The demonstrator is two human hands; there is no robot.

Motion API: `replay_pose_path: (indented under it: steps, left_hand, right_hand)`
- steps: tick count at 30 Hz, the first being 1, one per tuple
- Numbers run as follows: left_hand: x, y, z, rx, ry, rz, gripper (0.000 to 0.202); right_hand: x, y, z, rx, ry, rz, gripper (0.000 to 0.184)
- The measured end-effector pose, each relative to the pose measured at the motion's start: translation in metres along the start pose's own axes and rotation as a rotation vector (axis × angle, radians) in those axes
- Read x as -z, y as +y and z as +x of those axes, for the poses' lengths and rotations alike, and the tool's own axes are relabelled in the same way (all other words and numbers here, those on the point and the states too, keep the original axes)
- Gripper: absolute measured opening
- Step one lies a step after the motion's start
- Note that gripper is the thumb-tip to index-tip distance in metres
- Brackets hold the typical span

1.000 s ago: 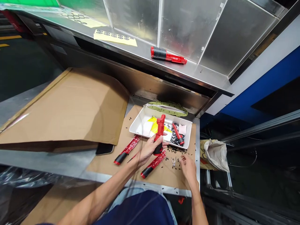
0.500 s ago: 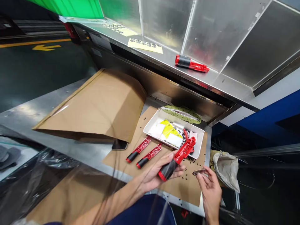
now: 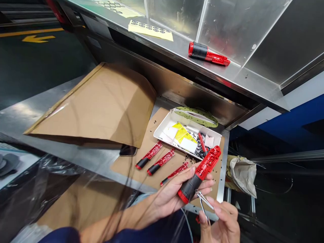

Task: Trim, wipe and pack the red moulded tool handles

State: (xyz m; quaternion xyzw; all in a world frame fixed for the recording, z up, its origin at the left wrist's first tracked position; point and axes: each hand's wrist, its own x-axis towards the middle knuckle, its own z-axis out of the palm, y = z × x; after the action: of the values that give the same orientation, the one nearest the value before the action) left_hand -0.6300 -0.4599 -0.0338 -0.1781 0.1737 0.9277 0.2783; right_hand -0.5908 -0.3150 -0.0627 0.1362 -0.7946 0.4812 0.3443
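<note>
A red-and-black tool housing (image 3: 199, 174) sits in the person's left hand (image 3: 167, 199), tilted up and away, with its red ribbed end pointing toward a white tray and its black grip end low near the fingers. The left hand is clamped around the black grip, fingers curled over it and thumb along its side. The right hand (image 3: 220, 224), just beside it at the lower right, pinches a small pair of metal tweezers (image 3: 204, 201) between thumb and fingers, their metal end close by the housing's black end; whether they touch it is hard to tell. Three more red-and-black housing pieces (image 3: 161, 162) lie on a brown cardboard sheet (image 3: 131, 167) below the hands, side by side and pointing the same general way, and small black bits are scattered over the sheet. The white tray (image 3: 215, 134) stands just past the raised red end and holds yellow and white papers (image 3: 181, 134), a heap of small black parts (image 3: 198, 145) and a slim red piece (image 3: 202, 143). A green zip pouch (image 3: 196, 116) lies against the tray's far rim. A phone (image 3: 128, 150) sits at the sheet's left edge, under a large folded cardboard sheet (image 3: 93, 104). On the stainless steel shelf (image 3: 243, 72) above lie an assembled red-and-black part (image 3: 206, 53) and a sheet of stickers (image 3: 150, 31).
</note>
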Motion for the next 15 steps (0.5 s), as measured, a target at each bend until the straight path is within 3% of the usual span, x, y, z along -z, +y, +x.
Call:
replay_pose_path:
  steps: [3, 7, 15]
  left_hand:
    - [-0.001, -0.001, 0.0, -0.021, -0.014, -0.005, 0.049]
    - [-0.005, 0.0, -0.001, -0.037, -0.046, -0.037, 0.048]
    - [-0.006, 0.0, -0.004, -0.039, -0.065, -0.061, 0.045]
  right_hand:
    - [-0.001, -0.006, 0.006, -0.037, 0.032, -0.006, 0.023]
    - [-0.001, -0.007, 0.009, 0.05, 0.007, 0.005, 0.027]
    - [-0.006, -0.021, 0.012, -0.042, 0.04, 0.073, 0.025]
